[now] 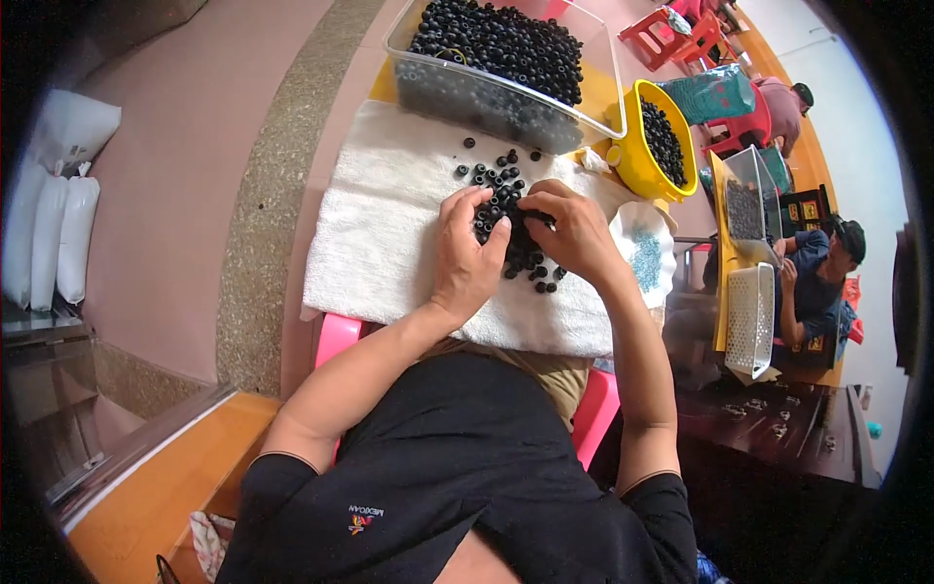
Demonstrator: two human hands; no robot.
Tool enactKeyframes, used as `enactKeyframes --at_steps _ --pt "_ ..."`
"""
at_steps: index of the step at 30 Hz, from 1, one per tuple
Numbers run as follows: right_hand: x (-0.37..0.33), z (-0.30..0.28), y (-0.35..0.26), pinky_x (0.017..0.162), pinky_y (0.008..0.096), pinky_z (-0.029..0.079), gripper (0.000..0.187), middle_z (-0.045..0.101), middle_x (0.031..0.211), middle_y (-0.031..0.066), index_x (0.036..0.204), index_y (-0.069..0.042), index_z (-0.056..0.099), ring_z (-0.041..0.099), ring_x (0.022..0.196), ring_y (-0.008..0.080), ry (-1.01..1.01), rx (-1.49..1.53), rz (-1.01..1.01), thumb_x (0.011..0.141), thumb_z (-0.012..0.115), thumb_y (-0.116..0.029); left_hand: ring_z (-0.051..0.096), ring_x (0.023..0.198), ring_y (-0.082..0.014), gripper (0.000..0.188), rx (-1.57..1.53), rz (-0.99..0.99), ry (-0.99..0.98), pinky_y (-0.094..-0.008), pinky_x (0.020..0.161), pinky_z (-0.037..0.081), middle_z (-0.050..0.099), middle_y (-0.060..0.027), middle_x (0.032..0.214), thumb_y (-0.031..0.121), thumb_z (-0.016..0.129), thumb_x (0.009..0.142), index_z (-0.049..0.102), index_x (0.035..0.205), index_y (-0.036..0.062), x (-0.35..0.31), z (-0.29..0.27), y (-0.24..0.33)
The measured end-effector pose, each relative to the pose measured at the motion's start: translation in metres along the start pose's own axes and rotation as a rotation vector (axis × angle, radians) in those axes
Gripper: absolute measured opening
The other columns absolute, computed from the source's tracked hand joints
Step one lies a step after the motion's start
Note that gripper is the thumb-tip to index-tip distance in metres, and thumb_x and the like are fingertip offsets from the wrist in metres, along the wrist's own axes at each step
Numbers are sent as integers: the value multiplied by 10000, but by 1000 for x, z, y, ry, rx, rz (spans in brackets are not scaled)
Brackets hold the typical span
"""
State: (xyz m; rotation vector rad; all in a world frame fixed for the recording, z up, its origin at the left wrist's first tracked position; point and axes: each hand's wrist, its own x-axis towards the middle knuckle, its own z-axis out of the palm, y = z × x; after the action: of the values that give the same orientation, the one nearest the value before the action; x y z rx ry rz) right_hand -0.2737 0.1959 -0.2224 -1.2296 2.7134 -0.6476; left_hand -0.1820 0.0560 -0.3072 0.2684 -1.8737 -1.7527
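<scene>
A pile of small black ring-shaped pieces (pixel 506 185) lies on a white towel (pixel 379 234) spread over the table. My left hand (pixel 467 258) rests on the left side of the pile, fingers curled onto the pieces. My right hand (pixel 574 229) sits on the right side, fingertips pinched together at the pile. Whether a piece is between the fingers is too small to tell. Both forearms come up from the lower edge over my black shirt.
A clear plastic bin (pixel 506 92) full of the same black pieces stands behind the towel. A yellow bucket (pixel 647 161) with more pieces is at the right, beside a bowl of small blue bits (pixel 644 255). Other people sit at the far right near a white basket (pixel 751 316).
</scene>
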Motion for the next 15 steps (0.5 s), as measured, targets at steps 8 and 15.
enactKeyframes --at_steps 8,15 --pt "-17 -3 -7 874 397 531 301 652 1257 75 1113 -129 716 654 1026 305 73 -186 -30 813 719 -142 541 1157 -341 340 -3 18 -4 -411 1020 433 540 -209 1232 103 647 876 561 1172 -42 3 0 5" --pt "-35 0 3 871 391 523 328 619 1327 54 1136 -153 713 633 1042 298 118 -150 -133 810 748 -146 548 1126 -275 357 -26 7 -26 -374 971 439 542 -164 1259 110 652 893 552 1218 0 1 1 -2"
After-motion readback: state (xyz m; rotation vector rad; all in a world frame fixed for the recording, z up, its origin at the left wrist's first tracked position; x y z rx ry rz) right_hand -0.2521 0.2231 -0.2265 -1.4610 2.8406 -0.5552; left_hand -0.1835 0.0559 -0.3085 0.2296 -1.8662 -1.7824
